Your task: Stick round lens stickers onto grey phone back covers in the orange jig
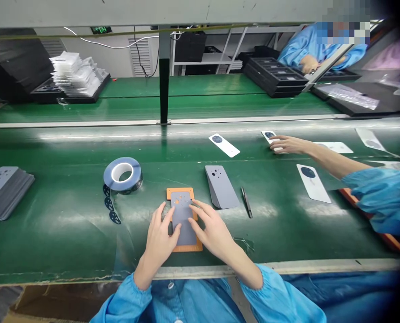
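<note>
Resting at opposite long edges of the grey panel, my left hand and right hand are both open, fingers spread, neither closed round anything. The panel lies directly between them on the orange fixture; from this view I cannot tell whether it is fully seated. To do this well, I would square its edges to the fixture, spread light, even pressure through both thumbs and fingertips, and keep off the holes just ahead of the hands. Among the containers, well beyond the left hand and leftward, a black tray carries a heaped pile of white packets. Well beyond the right hand and rightward, stacked black trays hold pieces too small for me to identify; farther right, a flat black tray bears crumpled clear plastic
</note>
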`<action>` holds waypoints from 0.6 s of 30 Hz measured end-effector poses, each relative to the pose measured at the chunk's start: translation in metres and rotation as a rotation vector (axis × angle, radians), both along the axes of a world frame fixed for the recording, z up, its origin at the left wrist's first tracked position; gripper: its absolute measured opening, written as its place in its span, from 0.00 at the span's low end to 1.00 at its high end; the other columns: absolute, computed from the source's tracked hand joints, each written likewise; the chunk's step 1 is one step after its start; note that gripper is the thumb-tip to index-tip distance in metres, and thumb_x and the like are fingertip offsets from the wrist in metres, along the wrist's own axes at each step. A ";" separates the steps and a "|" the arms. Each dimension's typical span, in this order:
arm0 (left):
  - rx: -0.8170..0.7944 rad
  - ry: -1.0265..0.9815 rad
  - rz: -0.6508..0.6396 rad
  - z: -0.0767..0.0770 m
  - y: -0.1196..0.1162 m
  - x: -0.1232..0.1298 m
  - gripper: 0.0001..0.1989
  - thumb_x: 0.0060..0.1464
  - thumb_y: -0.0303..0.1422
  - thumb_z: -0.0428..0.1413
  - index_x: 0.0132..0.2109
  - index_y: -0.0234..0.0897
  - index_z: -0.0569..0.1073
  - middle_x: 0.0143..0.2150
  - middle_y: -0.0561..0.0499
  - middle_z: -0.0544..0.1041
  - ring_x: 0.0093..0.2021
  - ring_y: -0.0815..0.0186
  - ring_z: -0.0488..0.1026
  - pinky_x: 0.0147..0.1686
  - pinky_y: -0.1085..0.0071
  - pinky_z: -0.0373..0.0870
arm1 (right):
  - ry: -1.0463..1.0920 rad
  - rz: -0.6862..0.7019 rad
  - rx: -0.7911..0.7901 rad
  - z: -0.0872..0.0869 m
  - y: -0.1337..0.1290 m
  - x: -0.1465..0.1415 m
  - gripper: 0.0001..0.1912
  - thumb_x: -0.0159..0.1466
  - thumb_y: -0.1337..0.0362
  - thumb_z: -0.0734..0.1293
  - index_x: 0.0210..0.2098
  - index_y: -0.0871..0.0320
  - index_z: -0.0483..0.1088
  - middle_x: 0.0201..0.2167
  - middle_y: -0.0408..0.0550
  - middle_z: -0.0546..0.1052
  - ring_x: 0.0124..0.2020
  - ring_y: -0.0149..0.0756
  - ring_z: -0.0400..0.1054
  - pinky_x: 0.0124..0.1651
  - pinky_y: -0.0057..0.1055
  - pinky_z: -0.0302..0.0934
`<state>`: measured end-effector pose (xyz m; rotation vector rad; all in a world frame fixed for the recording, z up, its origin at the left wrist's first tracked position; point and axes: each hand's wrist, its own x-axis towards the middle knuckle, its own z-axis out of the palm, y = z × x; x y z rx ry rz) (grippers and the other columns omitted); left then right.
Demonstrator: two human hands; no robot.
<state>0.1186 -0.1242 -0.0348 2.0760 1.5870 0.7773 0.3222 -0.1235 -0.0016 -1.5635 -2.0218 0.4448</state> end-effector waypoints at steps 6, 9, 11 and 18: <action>0.081 0.106 -0.040 -0.003 -0.002 0.000 0.24 0.64 0.35 0.54 0.65 0.39 0.68 0.72 0.37 0.60 0.68 0.48 0.63 0.62 0.49 0.68 | -0.149 0.142 -0.013 -0.010 0.011 -0.011 0.25 0.74 0.66 0.55 0.68 0.56 0.61 0.70 0.58 0.62 0.71 0.48 0.57 0.69 0.58 0.56; 0.076 0.142 -0.085 0.002 0.000 -0.001 0.24 0.64 0.34 0.52 0.66 0.38 0.66 0.74 0.38 0.58 0.69 0.48 0.61 0.63 0.48 0.67 | -0.209 0.180 -0.010 -0.015 0.018 -0.015 0.26 0.74 0.66 0.54 0.70 0.58 0.59 0.71 0.58 0.61 0.72 0.49 0.55 0.69 0.60 0.53; 0.063 0.162 -0.137 0.006 0.002 -0.002 0.25 0.65 0.34 0.51 0.67 0.38 0.65 0.74 0.40 0.58 0.70 0.48 0.60 0.63 0.48 0.66 | -0.234 0.184 -0.010 -0.018 0.022 -0.017 0.26 0.74 0.66 0.54 0.69 0.59 0.60 0.70 0.59 0.61 0.71 0.51 0.55 0.69 0.61 0.52; 0.017 0.215 -0.190 0.015 0.008 0.000 0.26 0.64 0.32 0.51 0.67 0.39 0.65 0.74 0.43 0.59 0.70 0.45 0.59 0.62 0.47 0.65 | -0.241 0.115 -0.012 -0.025 0.021 -0.025 0.24 0.74 0.67 0.56 0.67 0.57 0.63 0.70 0.58 0.63 0.70 0.51 0.57 0.71 0.61 0.46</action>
